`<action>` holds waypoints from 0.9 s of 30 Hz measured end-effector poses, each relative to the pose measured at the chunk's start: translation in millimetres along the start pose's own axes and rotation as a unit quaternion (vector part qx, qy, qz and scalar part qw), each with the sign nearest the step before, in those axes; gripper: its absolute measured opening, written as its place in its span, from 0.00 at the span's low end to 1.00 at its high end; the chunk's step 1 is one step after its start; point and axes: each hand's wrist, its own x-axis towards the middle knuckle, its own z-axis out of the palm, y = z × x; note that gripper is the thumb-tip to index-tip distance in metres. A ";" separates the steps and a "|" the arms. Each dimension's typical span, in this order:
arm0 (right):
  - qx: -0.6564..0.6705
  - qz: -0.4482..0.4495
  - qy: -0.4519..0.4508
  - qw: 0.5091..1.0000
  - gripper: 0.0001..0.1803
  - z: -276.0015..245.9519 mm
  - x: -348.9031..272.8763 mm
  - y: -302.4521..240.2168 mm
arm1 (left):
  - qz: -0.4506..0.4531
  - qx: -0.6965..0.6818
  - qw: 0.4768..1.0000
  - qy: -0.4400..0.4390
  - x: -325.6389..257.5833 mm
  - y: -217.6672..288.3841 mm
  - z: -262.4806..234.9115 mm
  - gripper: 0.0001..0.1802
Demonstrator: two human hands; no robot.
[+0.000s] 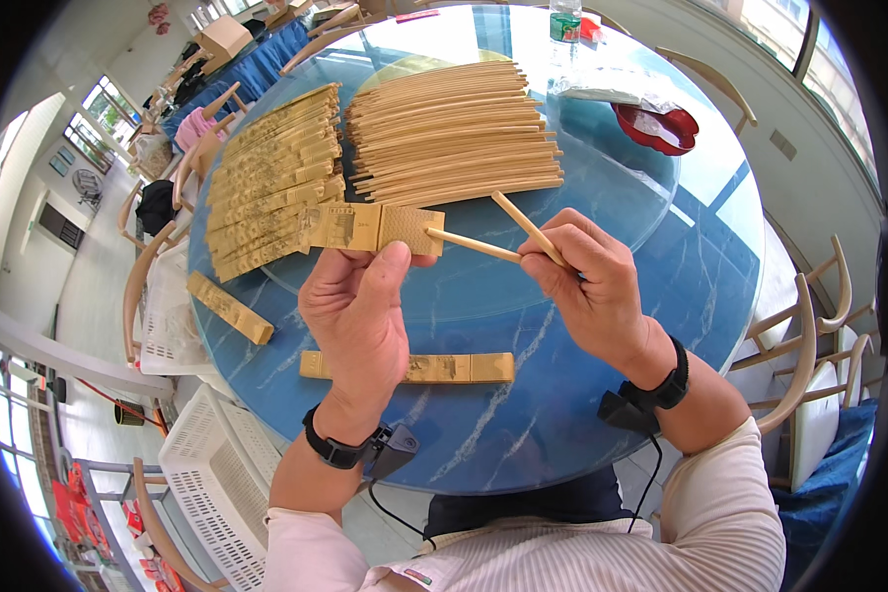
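In my left hand (360,316) is a tan printed paper chopstick sleeve (353,227), pinched near its right end between thumb and fingers. My right hand (594,286) grips two wooden chopsticks (476,244), which splay apart. The tip of the lower one meets the sleeve's right end; whether it is inside I cannot tell. The other points up and left, clear of the sleeve. Beyond my hands lies a stack of bare chopsticks (454,133). Left of it is a pile of printed sleeves (276,183). More sleeves lie below my left hand (479,368) and at the table's left (229,308).
The round blue marble-look table (562,424) carries a raised turntable. At its far right stand a red bowl (656,130), a clear plastic bag (612,87) and a bottle (564,22). White plastic crates (212,464) sit lower left. Wooden chairs (804,345) surround the table.
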 end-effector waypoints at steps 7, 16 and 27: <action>0.056 0.047 -0.031 0.997 0.07 0.7 -3.5 1.4 | -0.021 0.000 1.000 -0.001 -2.0 3.2 3.0 0.06; 0.058 0.042 -0.042 0.997 0.06 11.0 -3.1 1.1 | -0.089 0.111 0.988 -0.058 -12.6 -7.9 5.6 0.06; 0.071 0.151 -0.217 0.962 0.23 0.2 -3.3 -6.4 | -0.030 -0.011 0.999 -0.002 -2.4 -3.1 2.7 0.01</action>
